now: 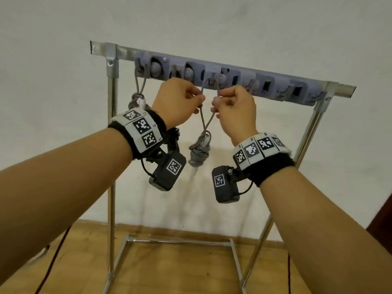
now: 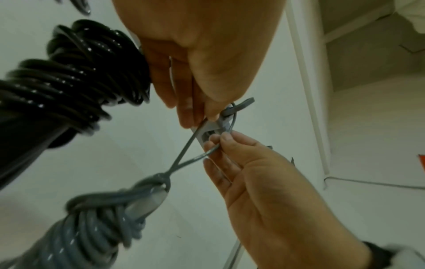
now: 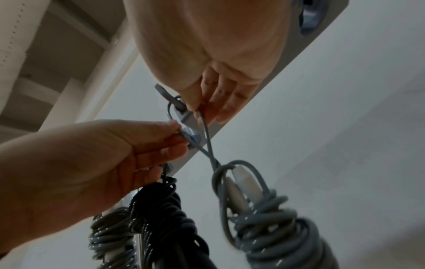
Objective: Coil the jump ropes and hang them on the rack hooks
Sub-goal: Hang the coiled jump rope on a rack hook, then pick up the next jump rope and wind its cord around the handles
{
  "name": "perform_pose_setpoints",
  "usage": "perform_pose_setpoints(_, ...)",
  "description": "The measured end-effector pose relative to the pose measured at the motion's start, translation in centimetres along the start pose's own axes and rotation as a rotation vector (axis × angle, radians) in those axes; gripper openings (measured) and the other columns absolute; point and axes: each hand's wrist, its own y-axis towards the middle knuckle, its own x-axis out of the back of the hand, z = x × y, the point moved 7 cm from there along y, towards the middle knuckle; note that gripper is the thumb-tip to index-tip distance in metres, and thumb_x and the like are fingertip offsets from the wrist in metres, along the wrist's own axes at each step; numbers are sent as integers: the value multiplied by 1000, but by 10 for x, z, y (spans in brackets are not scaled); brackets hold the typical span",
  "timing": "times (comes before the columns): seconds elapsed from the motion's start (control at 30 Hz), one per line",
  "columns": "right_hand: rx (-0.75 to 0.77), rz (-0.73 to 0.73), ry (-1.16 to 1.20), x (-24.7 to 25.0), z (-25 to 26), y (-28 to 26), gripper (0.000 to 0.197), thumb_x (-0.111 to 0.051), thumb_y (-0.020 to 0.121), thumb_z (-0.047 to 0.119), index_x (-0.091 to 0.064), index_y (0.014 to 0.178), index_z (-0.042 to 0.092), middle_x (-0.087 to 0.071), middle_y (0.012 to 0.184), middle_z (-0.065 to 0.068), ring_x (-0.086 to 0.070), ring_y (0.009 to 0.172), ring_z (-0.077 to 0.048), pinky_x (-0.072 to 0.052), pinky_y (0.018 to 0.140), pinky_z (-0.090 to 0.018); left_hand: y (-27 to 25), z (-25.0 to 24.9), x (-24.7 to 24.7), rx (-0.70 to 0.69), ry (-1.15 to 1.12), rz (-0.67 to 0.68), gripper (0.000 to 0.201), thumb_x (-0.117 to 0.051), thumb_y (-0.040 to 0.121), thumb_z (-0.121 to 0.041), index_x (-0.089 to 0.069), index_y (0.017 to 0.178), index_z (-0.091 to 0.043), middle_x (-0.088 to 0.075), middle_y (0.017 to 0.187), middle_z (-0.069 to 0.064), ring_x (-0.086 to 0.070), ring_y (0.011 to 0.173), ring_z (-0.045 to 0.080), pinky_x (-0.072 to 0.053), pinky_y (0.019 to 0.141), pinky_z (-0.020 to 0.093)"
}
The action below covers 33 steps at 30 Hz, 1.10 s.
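A: Where is the grey coiled rope [image 1: 199, 152] to be found?

B: It is hung just below the hook strip [image 1: 222, 79] of the rack [image 1: 112, 124], about at the strip's middle. Its loop is passed up over a hook [image 2: 239, 107], and the wound bundle dangles beneath, between the two wrists.

A: And how are the hands placed?

B: One strand of the loop is pinched by the left hand [image 1: 178, 102], the other by the right hand [image 1: 235, 109], both just under the strip. The fingers of each are curled closed on the cord. A black coiled rope [image 2: 76, 76] is also carried against the left hand, below the strip; by which fingers it is held cannot be told.

A: Is anything else on the strip?

B: A second grey bundle [image 1: 136, 99] is seen hanging from a hook near the strip's left end.

A: How is the rope judged to handle?

B: The cord looks thin, smooth and glossy, so it is likely slippery and springy; the bundle seems light but free to swing. White handles [image 3: 239, 189] are bound inside the wraps and lend it some stiffness. The loop is best taken close under the hook, one strand per hand, so that it can be seated without the wraps being loosened.
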Motion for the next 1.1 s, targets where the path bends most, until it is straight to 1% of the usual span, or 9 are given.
perform_pose_setpoints(0.07, 14, 13, -32, 2, -1, -4, 18, -66, 88, 10, -58, 97, 23, -71, 90, 0, -70, 78, -8, -58, 81, -34, -6, 0, -1, -12, -1, -27, 19, -67, 93, -24, -71, 106, -12, -75, 87, -1, -72, 80, 8, -59, 81, 31)
perform_pose_setpoints(0.13, 10, 23, -38, 6, -5, -13, 25, -69, 85, 10, -59, 105, 22, -69, 96, 4, -67, 86, -7, -57, 84, -32, -20, -1, -1, -40, 10, -78, 20, -69, 90, -26, -70, 106, -14, -70, 85, -9, -68, 82, 6, -56, 82, 25)
perform_pose_setpoints(0.27, 10, 34, -35, 18, -23, -60, 32, -76, 79, 16, -60, 104, 26, -66, 97, 10, -65, 82, -3, -55, 75, -20, -78, 7, -19, -77, -43, -21, 14, -71, 87, -23, -68, 98, -17, -63, 78, -14, -57, 69, -2, -47, 64, 9)
perform_pose_setpoints(0.47, -204, 357, -29, -1, -116, -211, 17, -77, 78, 15, -67, 85, 27, -69, 77, 7, -66, 71, -10, -55, 70, -22, -227, 108, -95, 138, -3, 328, 6, -71, 86, -21, -68, 89, -25, -65, 76, -11, -60, 70, 2, -45, 63, 9)
perform_pose_setpoints(0.67, -548, 692, -154, -28, -260, -390, 16, -75, 82, 16, -66, 81, 30, -69, 77, 7, -66, 73, -7, -58, 72, -32, -407, 242, -173, 421, 173, 747, 6, -66, 89, -30, -66, 95, -29, -58, 76, -19, -58, 74, 5, -37, 61, 9)
perform_pose_setpoints(0.8, -735, 825, -282, -35, -352, -491, 14, -74, 81, 24, -65, 77, 33, -67, 73, 14, -62, 70, 2, -47, 63, -16, -507, 316, -211, 612, 209, 964, 7, -63, 91, -31, -66, 97, -28, -61, 85, -12, -62, 85, 15, -44, 67, 24)
perform_pose_setpoints(0.97, -827, 1009, -375, -54, -436, -578, 12, -65, 87, 36, -56, 80, 39, -60, 80, 20, -57, 77, 8, -38, 61, -11, -582, 383, -249, 823, 231, 1047, 10, -57, 92, -27, -62, 93, -18, -65, 88, 4, -61, 83, 24, -50, 71, 34)
perform_pose_setpoints(1.03, -852, 1067, -430, -68, -464, -603, 3, -61, 89, 34, -59, 92, 34, -61, 89, 14, -62, 88, -5, -44, 69, -20, -602, 401, -270, 839, 239, 1093, 21, -57, 92, -27, -54, 75, -16, -58, 73, 4, -55, 69, 23, -43, 60, 31)
perform_pose_setpoints(1.1, -863, 1122, -499, -82, -486, -626, 23, -58, 91, 30, -60, 114, 24, -62, 111, 3, -60, 103, -16, -50, 82, -29, -620, 414, -294, 850, 232, 1141, 29, -57, 91, -24, -49, 66, -12, -55, 67, 9, -51, 61, 23, -39, 53, 31)
